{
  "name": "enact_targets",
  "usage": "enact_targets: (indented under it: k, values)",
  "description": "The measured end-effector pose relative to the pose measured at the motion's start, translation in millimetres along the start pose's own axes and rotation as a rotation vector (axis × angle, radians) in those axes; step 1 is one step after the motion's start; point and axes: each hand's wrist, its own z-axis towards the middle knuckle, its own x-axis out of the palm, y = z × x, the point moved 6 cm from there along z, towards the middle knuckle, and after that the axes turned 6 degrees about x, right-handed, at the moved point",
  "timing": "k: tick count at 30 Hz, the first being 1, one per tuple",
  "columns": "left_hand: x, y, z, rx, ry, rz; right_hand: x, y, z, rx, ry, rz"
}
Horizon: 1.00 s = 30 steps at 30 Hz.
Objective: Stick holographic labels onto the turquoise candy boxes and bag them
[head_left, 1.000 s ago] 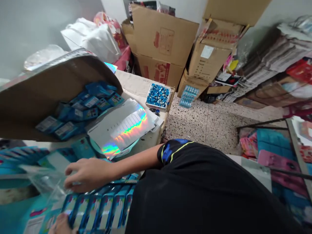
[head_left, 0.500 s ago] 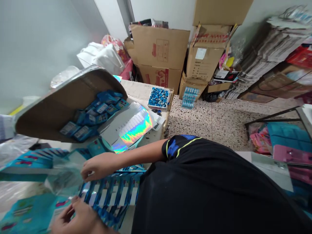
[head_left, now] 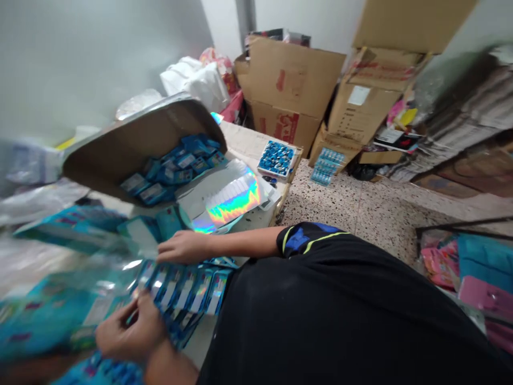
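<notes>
My right hand reaches over from the black-sleeved arm, its fingers curled on the edge of a clear plastic bag, and it rests above a fanned row of blue packets. Nearer to me, my left hand pinches the bag's lower edge, where more of the blue packets lie. Motion blur hides exactly what each finger touches. Large teal cartons lie flat beneath and to the left of the bag.
Behind the hands, a tipped cardboard box holds several small blue packets, beside holographic sheets. A tray of blue caps sits at the table's far corner. Stacked cartons line the wall. Pink and teal packs lie right.
The view swung; my right hand drew back along the packet row with the bag's edge. My left hand rose into view and closed on the bag.
</notes>
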Motion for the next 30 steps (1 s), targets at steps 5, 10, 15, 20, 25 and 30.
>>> enact_targets:
  k: [5,10,15,20,25,30]
  values:
    - [2.1,11.5,-30.8,-0.030,-0.118,-0.136,7.4,1.6,-17.8,0.185,-0.094,0.324]
    - [19.1,48.9,-72.8,-0.197,-0.080,-0.305,28.0,-2.9,-29.4,0.301,-0.173,0.578]
    - [29.0,52.4,-85.6,-0.204,0.037,-0.341,47.0,-8.1,-34.9,0.496,-0.218,0.785]
    - [26.0,50.7,-74.9,-0.223,-0.034,-0.237,56.4,-5.5,-30.8,0.509,-0.151,0.851]
    - [30.9,51.1,-63.9,-0.269,-0.128,-0.277,54.7,-8.9,-29.0,0.467,-0.230,0.862]
    - [32.5,53.1,-57.2,-0.289,-0.196,-0.422,59.5,-10.7,-21.5,0.432,-0.189,0.909]
